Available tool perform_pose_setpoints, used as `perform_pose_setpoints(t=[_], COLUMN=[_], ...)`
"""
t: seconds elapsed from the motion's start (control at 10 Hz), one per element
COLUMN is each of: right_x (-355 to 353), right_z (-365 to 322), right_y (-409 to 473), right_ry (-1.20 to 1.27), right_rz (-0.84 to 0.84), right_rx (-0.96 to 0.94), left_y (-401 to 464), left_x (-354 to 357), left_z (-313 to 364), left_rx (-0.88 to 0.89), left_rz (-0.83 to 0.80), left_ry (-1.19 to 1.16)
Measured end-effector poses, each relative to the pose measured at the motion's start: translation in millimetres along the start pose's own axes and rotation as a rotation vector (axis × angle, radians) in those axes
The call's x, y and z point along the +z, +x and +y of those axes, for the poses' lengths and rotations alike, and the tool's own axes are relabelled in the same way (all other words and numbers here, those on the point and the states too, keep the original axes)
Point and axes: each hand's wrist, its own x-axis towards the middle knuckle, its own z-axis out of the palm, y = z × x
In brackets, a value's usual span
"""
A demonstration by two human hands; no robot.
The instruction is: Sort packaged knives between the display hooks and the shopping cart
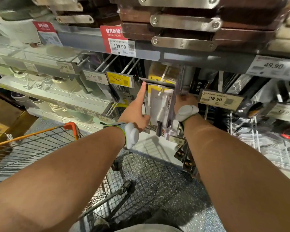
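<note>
A red shelf sign (113,33) printed 自有品牌 sits above a white price ticket reading 139.00, fixed to the grey metal shelf edge (182,56) under stacked dark wooden boards with steel handles (184,22). Below hang more tickets: a white one marked 78.90 (92,76), a yellow one marked 79.00 (119,79), a cream one marked 99.50 (219,99), and a pale one marked 49.90 (273,66) at far right; a ticket at the left seems to read 109.90 but is blurred. The flat clear-fronted package holding a broad steel cleaver with a dark handle (161,108) hangs upright at the white wire display hook (163,74) between the 79.00 and 99.50 tickets, in front of a yellow-backed package; a column of printed characters runs down its front, too small to read. The left hand (137,113) lies along the package's left edge, index finger stretched straight up to its top corner, thumb against the front lower down, the remaining fingers hidden behind. The right hand (185,100) reaches to the package's right edge, fingers out of sight behind it, so its grip cannot be told. Both wrists wear grey bands with green trim. The wire shopping cart with an orange handle (40,144) stands at lower left, well apart from the package.
</note>
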Motion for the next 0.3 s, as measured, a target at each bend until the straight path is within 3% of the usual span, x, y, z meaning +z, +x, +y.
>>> perform_pose_setpoints(t=[0.1, 0.3], right_x=[-4, -7], right_z=[9, 26], right_y=[-22, -54], right_ry=[-0.097, -0.193], right_rz=[-0.016, -0.043], right_rx=[0.006, 0.015], left_y=[-2, -16], left_x=[2, 3], left_z=[-13, -23], left_rx=[0.06, -0.021], left_rz=[-0.017, -0.009], left_ry=[0.034, -0.107])
